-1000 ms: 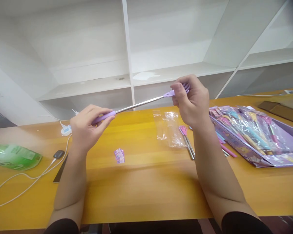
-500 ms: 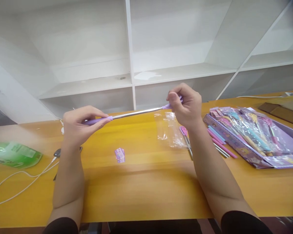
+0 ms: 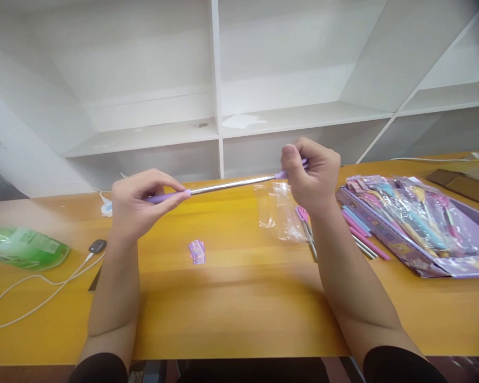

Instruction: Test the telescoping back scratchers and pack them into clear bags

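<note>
Above the table I hold a back scratcher with a purple handle and a silver metal rod (image 3: 233,185), nearly level, its right end slightly higher. My left hand (image 3: 146,199) pinches the purple handle (image 3: 162,198) between thumb and fingers, close to where the rod comes out. Closed round the purple end on the right is my right hand (image 3: 313,173), which hides most of that end. Beneath the right forearm lies another back scratcher with a pink head (image 3: 302,214), beside a clear plastic wrapper (image 3: 281,215). Small purple printed cards (image 3: 197,251) lie between my forearms.
At right, a purple display box (image 3: 403,247) holds several wrapped back scratchers (image 3: 417,213). Pink and blue tubes (image 3: 359,226) and metal rods (image 3: 365,247) lie beside it. A green pouch (image 3: 27,247) and a white cable (image 3: 24,282) are at left. White shelving (image 3: 217,69) stands behind.
Both hands appear slightly further right in the view with the back scratcher between them, and the right hand has turned a little. The grips stay the same; the table things look unmoved.
</note>
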